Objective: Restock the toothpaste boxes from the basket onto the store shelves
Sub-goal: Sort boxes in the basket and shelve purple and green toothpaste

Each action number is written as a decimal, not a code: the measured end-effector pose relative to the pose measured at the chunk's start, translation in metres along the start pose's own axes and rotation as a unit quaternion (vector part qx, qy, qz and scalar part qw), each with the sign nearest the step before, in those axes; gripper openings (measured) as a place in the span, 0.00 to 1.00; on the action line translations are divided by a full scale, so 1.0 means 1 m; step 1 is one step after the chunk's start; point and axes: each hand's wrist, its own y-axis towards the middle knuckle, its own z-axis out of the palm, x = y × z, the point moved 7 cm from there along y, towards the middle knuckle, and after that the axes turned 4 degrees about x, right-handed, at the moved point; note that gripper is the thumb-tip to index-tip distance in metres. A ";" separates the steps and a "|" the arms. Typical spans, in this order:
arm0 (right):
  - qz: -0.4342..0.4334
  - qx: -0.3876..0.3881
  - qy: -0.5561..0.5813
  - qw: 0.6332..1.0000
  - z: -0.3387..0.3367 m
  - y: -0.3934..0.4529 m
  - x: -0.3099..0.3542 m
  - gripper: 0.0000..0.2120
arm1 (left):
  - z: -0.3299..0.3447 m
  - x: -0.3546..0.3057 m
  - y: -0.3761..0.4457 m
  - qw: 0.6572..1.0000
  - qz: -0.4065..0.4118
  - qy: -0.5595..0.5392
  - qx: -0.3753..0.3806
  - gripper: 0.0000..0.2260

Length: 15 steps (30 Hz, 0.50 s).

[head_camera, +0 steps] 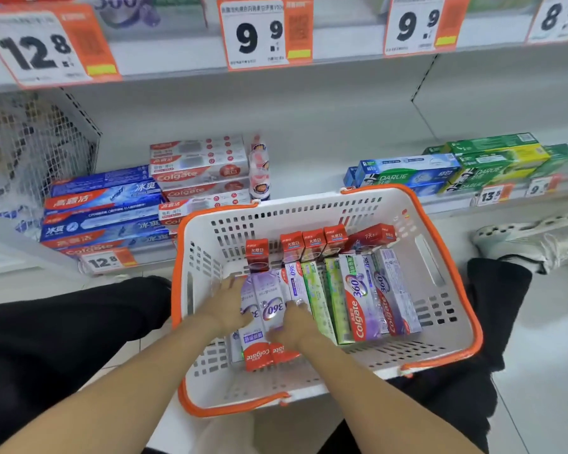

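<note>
Price tags along the upper shelf edge (pixel 341 57) are reading 12.8 (pixel 43 49), 9.9 (pixel 259 32) and 9.9 again. Lower shelf is carrying blue Colgate boxes (pixel 105 208), red-and-white Colgate boxes (pixel 199 165) and green Darlie boxes (pixel 492 162). White basket with orange rim (pixel 446 257) is sitting between the knees, holding purple Colgate 360 boxes (pixel 268 303) lying flat, green boxes (pixel 322 299) and red-ended boxes standing behind. Left hand (pixel 227 309) and right hand (pixel 294 326) are both reaching in, fingers curling around the purple Colgate 360 boxes from either side.
</note>
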 end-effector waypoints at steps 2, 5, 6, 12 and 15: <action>0.014 -0.011 -0.004 1.000 0.001 0.001 0.005 0.28 | 0.002 0.005 0.008 1.000 -0.011 -0.005 0.013 0.42; 0.045 0.028 0.147 0.988 -0.003 0.002 -0.005 0.13 | 0.002 0.011 0.015 0.999 -0.037 -0.007 0.009 0.43; 0.056 0.041 0.201 0.977 -0.005 -0.001 -0.010 0.13 | 0.002 0.012 0.016 0.999 -0.043 0.007 0.004 0.42; 0.097 0.050 0.399 0.910 -0.014 -0.021 -0.046 0.16 | -0.014 -0.001 0.013 0.990 -0.051 0.122 -0.052 0.32; 0.087 0.023 0.462 0.882 -0.020 -0.029 -0.053 0.15 | -0.024 -0.006 0.007 0.996 -0.037 0.026 -0.072 0.27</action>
